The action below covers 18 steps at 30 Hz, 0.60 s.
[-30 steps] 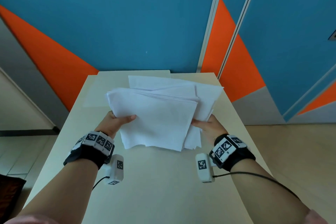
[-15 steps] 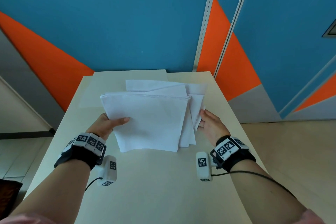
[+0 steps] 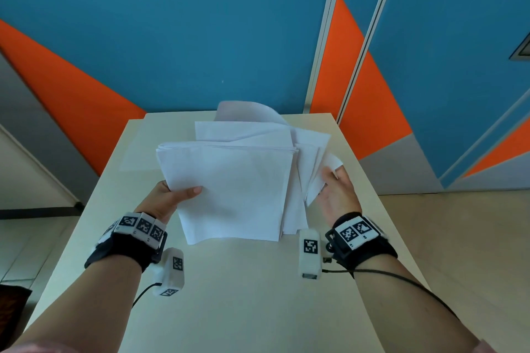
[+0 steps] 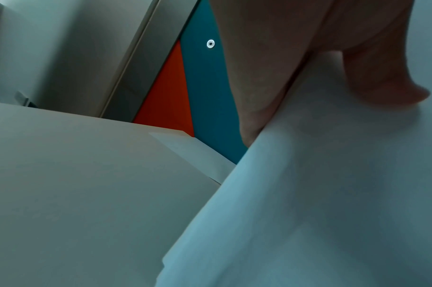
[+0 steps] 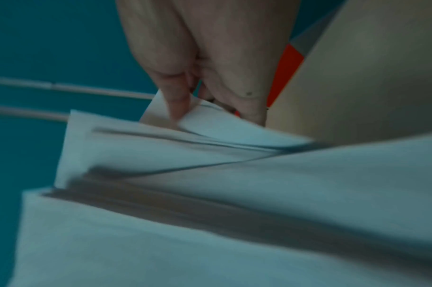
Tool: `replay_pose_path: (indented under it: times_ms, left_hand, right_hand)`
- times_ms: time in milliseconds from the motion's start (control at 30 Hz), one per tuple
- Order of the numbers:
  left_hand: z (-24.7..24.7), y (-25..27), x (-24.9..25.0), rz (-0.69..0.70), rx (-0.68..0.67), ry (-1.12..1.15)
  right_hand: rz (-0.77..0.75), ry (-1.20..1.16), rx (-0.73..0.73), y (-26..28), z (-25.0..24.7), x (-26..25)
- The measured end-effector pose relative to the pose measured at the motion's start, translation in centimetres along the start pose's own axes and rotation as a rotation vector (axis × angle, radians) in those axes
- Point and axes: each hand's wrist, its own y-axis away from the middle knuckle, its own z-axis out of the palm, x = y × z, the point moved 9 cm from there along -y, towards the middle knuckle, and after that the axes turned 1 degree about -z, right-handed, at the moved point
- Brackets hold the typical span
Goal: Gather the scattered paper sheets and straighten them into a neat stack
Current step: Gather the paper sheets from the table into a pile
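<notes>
A loose bundle of white paper sheets is held just above the beige table. My left hand grips its left edge, thumb on top and fingers hidden underneath; the left wrist view shows that thumb pressing on the sheets. My right hand stands palm-inward with straight fingers against the fanned right edges. One corner sticks up between its thumb and fingers, and the edges of the sheets look blurred. A rear sheet curls upward.
One separate sheet lies flat at the table's far left, seen also in the left wrist view as a pale sheet. A blue and orange wall stands right behind the table. The table's right edge runs close to my right wrist.
My right hand let go of its thumb-on-top hold and now stands flat against the right edges. The fanned sheets shifted left, closer together, and a rear sheet has curled up.
</notes>
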Motion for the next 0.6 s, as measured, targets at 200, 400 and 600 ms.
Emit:
replay_pose_path:
  times_ms: [200, 400, 600]
  left_hand:
    - [-0.2, -0.1, -0.2, 0.003, -0.011, 0.029]
    - [-0.4, -0.2, -0.3, -0.006, -0.015, 0.02]
    - [-0.3, -0.5, -0.2, -0.002, -0.039, 0.011]
  right_hand:
    - [0.032, 0.212, -0.159, -0.5, -0.3, -1.3]
    - [0.041, 0.63, -0.266, -0.9, -1.6, -3.0]
    - [-0.108, 1.356, -0.346, -1.9, 1.1, -3.0]
